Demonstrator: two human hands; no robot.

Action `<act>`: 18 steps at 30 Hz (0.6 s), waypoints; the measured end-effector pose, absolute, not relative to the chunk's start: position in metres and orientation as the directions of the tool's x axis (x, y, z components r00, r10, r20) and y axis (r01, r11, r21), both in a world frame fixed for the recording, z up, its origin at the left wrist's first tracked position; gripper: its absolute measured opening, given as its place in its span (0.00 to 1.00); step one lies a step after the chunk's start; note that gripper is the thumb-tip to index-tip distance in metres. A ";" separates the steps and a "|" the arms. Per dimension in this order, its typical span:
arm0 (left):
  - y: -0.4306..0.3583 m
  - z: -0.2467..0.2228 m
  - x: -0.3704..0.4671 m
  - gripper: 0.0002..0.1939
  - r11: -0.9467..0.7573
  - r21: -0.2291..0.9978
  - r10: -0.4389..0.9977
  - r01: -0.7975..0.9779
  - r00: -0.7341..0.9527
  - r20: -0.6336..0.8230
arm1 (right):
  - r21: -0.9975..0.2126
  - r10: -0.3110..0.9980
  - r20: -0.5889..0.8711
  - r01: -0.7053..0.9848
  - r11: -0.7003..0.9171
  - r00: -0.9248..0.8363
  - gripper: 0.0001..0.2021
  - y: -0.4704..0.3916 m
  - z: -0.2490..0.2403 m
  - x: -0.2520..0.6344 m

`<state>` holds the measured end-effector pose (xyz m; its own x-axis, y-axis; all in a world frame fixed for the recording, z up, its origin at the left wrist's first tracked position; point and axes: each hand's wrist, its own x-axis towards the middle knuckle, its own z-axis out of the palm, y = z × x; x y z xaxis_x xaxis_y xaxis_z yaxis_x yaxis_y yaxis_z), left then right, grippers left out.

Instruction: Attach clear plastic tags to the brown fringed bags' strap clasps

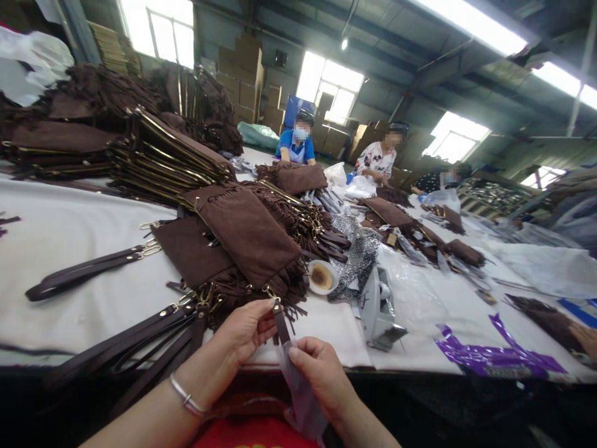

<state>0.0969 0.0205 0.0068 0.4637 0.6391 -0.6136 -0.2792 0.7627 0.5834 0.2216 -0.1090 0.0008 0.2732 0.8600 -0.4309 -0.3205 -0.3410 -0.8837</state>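
Note:
A brown fringed suede pouch (252, 239) lies on top of other pouches at the table's near edge. From its lower corner a dark leather wrist strap (281, 326) hangs by a gold clasp. My left hand (247, 330) pinches the strap's top end by the clasp, its fingers partly hidden behind. My right hand (321, 372) is closed, thumb on top, on a translucent plastic sleeve (298, 379) that covers the lower part of the strap. To the left, several more wrist straps (153, 330) with gold clasps hang over the table edge.
Tall stacks of brown pouches (168, 158) stand at the back left. A small white dish (323, 277), a grey tape dispenser (377, 308) and a purple plastic wrapper (499, 354) lie to the right. Three people sit across the table; another person's hand (584, 339) shows at the right edge.

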 end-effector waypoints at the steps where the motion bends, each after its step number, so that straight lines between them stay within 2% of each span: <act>1: 0.018 0.006 0.098 0.05 0.758 0.590 0.644 -0.279 0.461 -0.610 | -0.897 0.853 -0.419 -0.285 -0.337 0.312 0.15 -0.105 0.000 0.223; 4: 0.012 0.003 0.099 0.08 0.733 0.621 0.673 -0.278 0.433 -0.600 | -0.935 0.852 -0.351 -0.187 -0.300 0.389 0.14 -0.091 -0.003 0.228; 7: 0.010 0.002 0.098 0.11 0.698 0.666 0.707 -0.265 0.406 -0.579 | -0.954 0.871 -0.297 -0.154 -0.257 0.392 0.15 -0.073 -0.003 0.228; 15: 0.003 0.007 0.092 0.19 0.637 0.764 0.734 -0.107 0.389 -0.557 | -0.940 0.862 -0.329 -0.222 -0.259 0.386 0.16 -0.033 -0.004 0.221; 18: 0.010 0.017 0.088 0.23 0.658 0.749 0.712 -0.077 0.389 -0.585 | -0.925 0.847 -0.364 -0.260 -0.278 0.388 0.14 -0.029 -0.004 0.219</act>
